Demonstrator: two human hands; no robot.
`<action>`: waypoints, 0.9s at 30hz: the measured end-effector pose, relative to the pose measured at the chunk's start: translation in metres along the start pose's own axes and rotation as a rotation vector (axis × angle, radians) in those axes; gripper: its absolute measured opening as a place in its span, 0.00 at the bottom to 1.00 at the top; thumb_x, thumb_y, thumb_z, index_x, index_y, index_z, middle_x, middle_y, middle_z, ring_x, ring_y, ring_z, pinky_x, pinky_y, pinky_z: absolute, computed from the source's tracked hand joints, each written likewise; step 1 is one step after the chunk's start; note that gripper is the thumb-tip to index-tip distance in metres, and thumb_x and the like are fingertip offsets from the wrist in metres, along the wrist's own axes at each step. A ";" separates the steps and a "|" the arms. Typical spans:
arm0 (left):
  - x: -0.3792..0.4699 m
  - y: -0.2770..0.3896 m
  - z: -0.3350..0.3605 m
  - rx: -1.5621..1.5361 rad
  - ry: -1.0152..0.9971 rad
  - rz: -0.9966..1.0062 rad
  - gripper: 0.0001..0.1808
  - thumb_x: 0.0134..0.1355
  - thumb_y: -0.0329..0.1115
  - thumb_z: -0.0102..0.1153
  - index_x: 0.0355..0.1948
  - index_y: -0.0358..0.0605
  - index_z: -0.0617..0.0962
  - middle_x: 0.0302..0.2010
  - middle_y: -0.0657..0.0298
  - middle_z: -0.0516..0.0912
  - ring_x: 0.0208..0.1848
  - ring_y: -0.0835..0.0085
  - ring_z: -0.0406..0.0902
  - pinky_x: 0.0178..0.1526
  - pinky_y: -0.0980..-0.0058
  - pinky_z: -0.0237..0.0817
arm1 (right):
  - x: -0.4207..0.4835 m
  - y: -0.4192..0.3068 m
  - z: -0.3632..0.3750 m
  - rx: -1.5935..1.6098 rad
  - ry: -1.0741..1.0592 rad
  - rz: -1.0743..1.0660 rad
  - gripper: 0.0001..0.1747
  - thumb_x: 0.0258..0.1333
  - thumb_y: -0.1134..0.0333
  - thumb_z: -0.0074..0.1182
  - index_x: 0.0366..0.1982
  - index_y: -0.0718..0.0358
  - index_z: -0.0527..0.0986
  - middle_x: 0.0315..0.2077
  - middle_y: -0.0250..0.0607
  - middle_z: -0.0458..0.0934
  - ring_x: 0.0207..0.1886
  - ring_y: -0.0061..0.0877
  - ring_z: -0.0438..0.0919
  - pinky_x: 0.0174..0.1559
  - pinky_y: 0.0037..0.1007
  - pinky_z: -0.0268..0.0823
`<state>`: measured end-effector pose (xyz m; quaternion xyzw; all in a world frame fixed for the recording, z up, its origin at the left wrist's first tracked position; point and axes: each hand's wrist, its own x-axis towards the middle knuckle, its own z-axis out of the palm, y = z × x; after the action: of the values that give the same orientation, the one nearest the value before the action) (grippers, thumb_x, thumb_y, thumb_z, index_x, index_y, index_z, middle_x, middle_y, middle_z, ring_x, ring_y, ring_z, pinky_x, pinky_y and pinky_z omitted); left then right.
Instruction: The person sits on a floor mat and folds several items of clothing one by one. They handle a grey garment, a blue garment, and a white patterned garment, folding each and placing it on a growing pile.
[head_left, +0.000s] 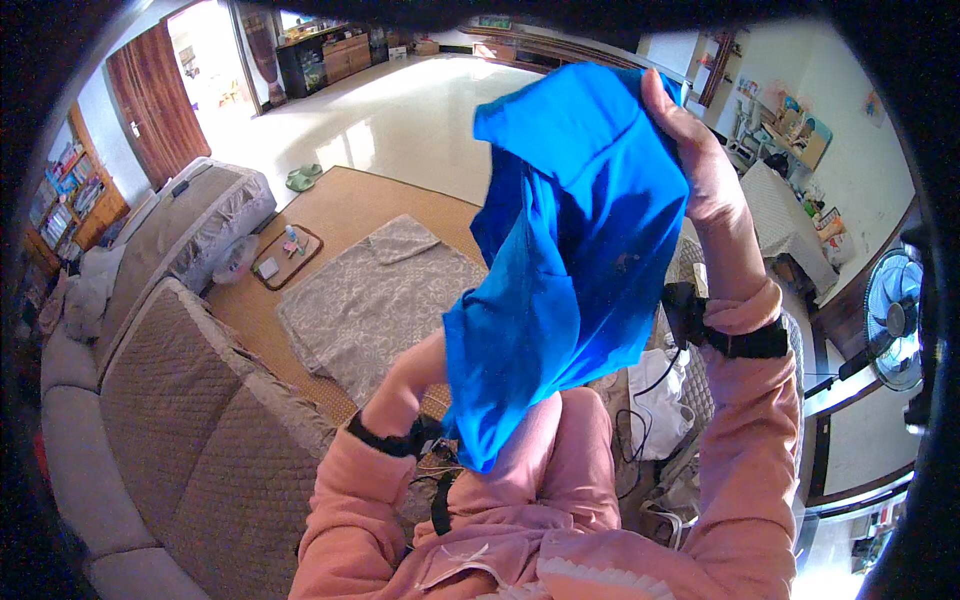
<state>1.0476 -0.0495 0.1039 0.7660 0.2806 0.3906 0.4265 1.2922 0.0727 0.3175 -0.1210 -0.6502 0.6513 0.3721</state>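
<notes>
A bright blue garment (585, 247), perhaps a short-sleeved shirt, hangs in loose folds before me above my lap. My right hand (686, 142) grips its upper right side, thumb toward me and fingers mostly behind the cloth. Lower down, my left hand (431, 364) reaches into or behind what looks like a sleeve (480, 360), and its fingers are hidden by the fabric. Both my wrists wear black straps, and my knees (577, 427) in pink trousers show below the garment.
A patterned grey blanket (375, 292) lies on a woven mat (337, 202). Beyond it are a brown-rimmed tray (279, 285) and green slippers (303, 177). A quilted sofa (217, 390) stands left; white cloth (664, 409), a black cable (637, 442) and a fan (894, 319) are right.
</notes>
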 end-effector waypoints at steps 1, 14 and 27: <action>0.011 -0.004 0.001 0.147 0.089 0.082 0.16 0.62 0.31 0.52 0.52 0.42 0.75 0.54 0.59 0.76 0.56 0.69 0.70 0.59 0.68 0.60 | 0.003 -0.003 -0.002 0.009 -0.108 -0.003 0.27 0.61 0.48 0.47 0.50 0.64 0.71 0.47 0.35 0.75 0.45 0.21 0.74 0.52 0.27 0.66; 0.091 0.140 -0.207 0.066 0.331 -0.386 0.17 0.64 0.34 0.51 0.53 0.41 0.74 0.51 0.58 0.77 0.50 0.71 0.74 0.54 0.73 0.66 | 0.020 -0.042 -0.055 -1.185 0.364 -0.044 0.31 0.59 0.38 0.42 0.28 0.60 0.76 0.23 0.30 0.77 0.32 0.16 0.76 0.37 0.21 0.67; 0.103 0.113 -0.151 1.615 -0.082 0.226 0.08 0.46 0.36 0.57 0.27 0.45 0.79 0.29 0.53 0.81 0.33 0.56 0.79 0.35 0.61 0.70 | -0.002 -0.008 -0.045 -1.164 0.479 0.009 0.31 0.63 0.42 0.39 0.28 0.65 0.75 0.24 0.27 0.73 0.30 0.16 0.68 0.36 0.25 0.64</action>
<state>0.9872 0.0411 0.2898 0.8747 0.3808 0.0802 -0.2891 1.3248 0.1050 0.3185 -0.4491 -0.7963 0.1469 0.3777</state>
